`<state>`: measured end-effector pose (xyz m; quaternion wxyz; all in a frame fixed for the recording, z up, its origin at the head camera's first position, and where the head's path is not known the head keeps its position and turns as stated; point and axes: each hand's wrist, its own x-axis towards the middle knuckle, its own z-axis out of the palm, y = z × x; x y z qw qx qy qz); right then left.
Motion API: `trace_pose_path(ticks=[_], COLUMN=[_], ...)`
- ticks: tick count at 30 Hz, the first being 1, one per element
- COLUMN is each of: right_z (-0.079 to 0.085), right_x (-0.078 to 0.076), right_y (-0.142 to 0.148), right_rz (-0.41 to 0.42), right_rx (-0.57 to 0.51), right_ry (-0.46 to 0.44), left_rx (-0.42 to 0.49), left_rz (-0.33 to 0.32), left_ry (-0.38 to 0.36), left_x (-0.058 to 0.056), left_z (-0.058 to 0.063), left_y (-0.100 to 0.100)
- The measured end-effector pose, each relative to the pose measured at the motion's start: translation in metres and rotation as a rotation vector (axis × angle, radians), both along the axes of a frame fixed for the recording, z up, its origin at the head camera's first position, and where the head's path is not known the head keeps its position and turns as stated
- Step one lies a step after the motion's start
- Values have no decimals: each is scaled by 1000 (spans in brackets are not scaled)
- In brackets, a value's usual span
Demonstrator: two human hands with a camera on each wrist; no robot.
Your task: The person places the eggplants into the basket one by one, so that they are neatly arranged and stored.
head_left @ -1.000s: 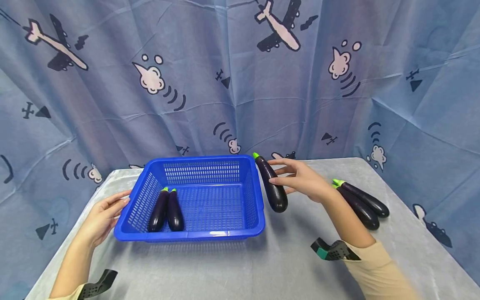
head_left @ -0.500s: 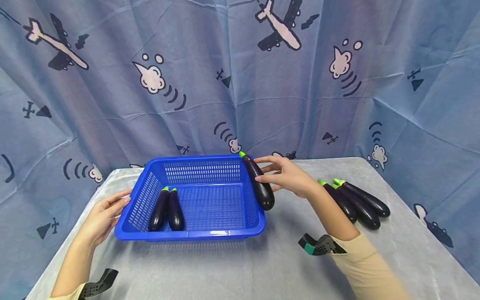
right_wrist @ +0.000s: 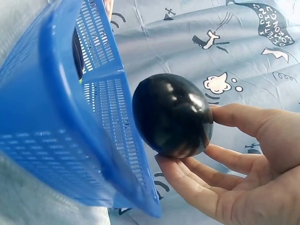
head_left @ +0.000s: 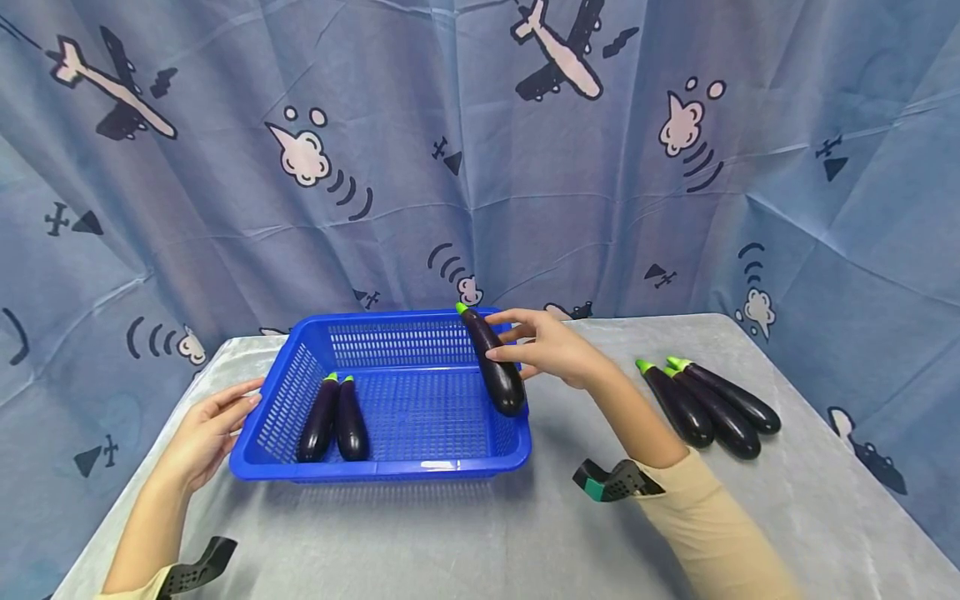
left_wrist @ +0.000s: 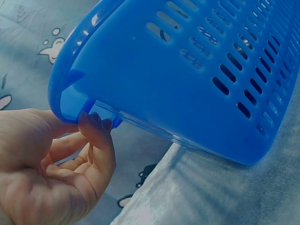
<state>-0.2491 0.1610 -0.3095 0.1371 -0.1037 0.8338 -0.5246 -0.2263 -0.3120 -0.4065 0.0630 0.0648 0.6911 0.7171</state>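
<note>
My right hand [head_left: 555, 350] holds an eggplant [head_left: 497, 373] between thumb and fingers, over the right side of a blue plastic basket [head_left: 375, 472]. Its green stem end points up and away; the right wrist view shows the dark round end of the eggplant [right_wrist: 168, 115] beside the basket's rim [right_wrist: 61, 89]. At the basket's left end, my left hand [head_left: 201, 435] pinches the rim; the left wrist view has the fingertips [left_wrist: 96, 123] at the rim's underside. Two eggplants, one [head_left: 318, 421] beside the other [head_left: 351, 423], lie side by side inside the basket at the left.
On the right of the grey cloth-covered table [head_left: 450, 542], three more eggplants [head_left: 716, 415] lie close together, stems pointing away. A blue curtain [head_left: 405, 167] with printed airplanes hangs behind and at both sides.
My right hand has carried its eggplant leftward, from beside the basket to over its right side, uncovering a third eggplant on the table. The left hand has stayed at the rim.
</note>
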Motion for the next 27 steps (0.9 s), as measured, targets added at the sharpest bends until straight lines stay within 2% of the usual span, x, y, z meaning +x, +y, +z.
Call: trace_pose_path(ticks=[12,27], right_z=[6,0], right_x=[-9,-19], right_y=[-21,-41], right_rz=[15,49], right_rx=[3,-19], right_ry=[-7,-60], left_rx=[-15,-31], left_rz=[8,15], left_ry=[4,-18], left_x=[1,1], left_z=[0,1], left_y=[1,0])
